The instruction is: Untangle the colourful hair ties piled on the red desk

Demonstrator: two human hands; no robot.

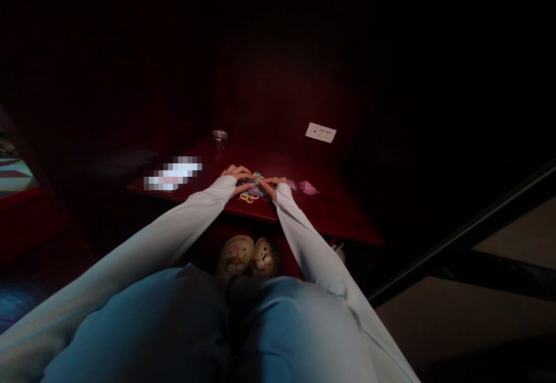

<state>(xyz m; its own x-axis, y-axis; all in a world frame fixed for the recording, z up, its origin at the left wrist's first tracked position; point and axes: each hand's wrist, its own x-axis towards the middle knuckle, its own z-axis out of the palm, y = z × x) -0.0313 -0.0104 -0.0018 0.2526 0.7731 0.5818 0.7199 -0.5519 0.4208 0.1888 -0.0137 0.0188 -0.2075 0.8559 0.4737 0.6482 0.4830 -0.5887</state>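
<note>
A pile of small coloured loops that look like hair ties (255,190) lies near the front edge of the dark red tabletop (321,209). From the left, my left hand (238,177) reaches over the pile, fingers bent and thumb below. Opposite it, my right hand (273,184) comes in with its fingertips close to those of the left. Between the two sets of fingertips are pale green and yellowish hair ties, which both hands appear to pinch. Yellow loops (246,197) rest just in front of the hands. Dim light blurs finer detail.
A pink bundle (308,188) lies right of my right hand. At the back left stands a clear lidded jar (219,138). A bright blurred-out rectangle (174,173) lies at the table's left. A white wall socket (321,132) is behind. Clogs (236,255) show below the table.
</note>
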